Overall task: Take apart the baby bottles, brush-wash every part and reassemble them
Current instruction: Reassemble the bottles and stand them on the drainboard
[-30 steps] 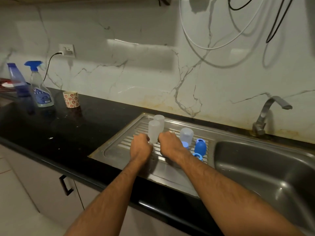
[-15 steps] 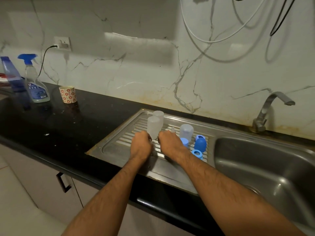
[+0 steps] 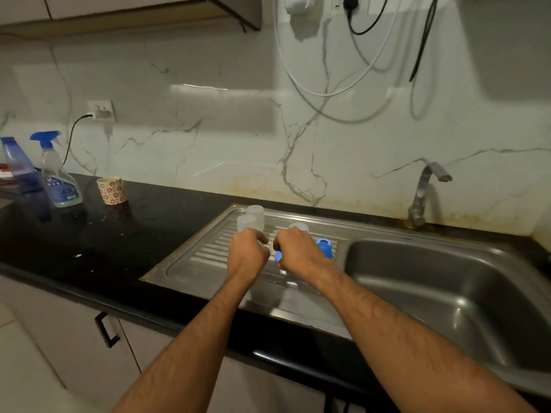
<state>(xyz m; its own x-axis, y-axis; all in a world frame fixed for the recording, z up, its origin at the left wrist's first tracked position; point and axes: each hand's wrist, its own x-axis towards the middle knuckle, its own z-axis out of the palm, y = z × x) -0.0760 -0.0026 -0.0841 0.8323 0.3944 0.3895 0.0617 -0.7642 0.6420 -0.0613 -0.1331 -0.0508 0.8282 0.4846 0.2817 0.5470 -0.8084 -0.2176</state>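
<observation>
Left hand [image 3: 248, 254] and right hand [image 3: 299, 251] held close together over ribbed steel draining board [image 3: 190, 260], fingers curled; right gripped small blue plastic bottle part [image 3: 278, 256]; left's hold impossible to tell; 2 frosted clear bottle bodies [image 3: 251, 219] stood upright just behind; blue cap [image 3: 325, 248] beside right wrist; black worktop [image 3: 119, 242] at left.
</observation>
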